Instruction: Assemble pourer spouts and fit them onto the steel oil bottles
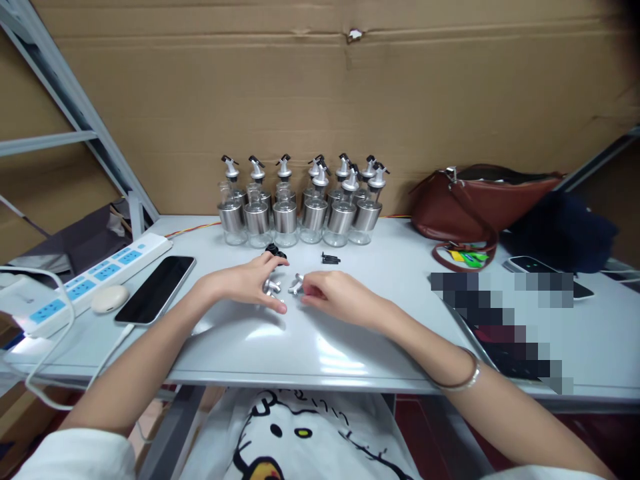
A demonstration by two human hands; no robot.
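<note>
My left hand (250, 283) rests on the grey table (310, 347), fingers curled over a small silver spout piece (271, 287), with a black cap (275, 251) just beyond the fingertips. My right hand (333, 297) pinches another silver spout piece (296, 284) at its fingertips. The two hands are close together near the table's middle. A loose black clip (331, 259) lies a little behind them. Several glass-and-steel oil bottles (303, 213) with pour spouts stand in a cluster at the back.
A black phone (156, 289), a white power strip (95, 277) and a small white oval object (109, 298) lie at the left. A brown bag (475, 200), a dark cloth (565, 230), a second phone (530, 265) and a blurred patch sit at the right. Cardboard lines the wall.
</note>
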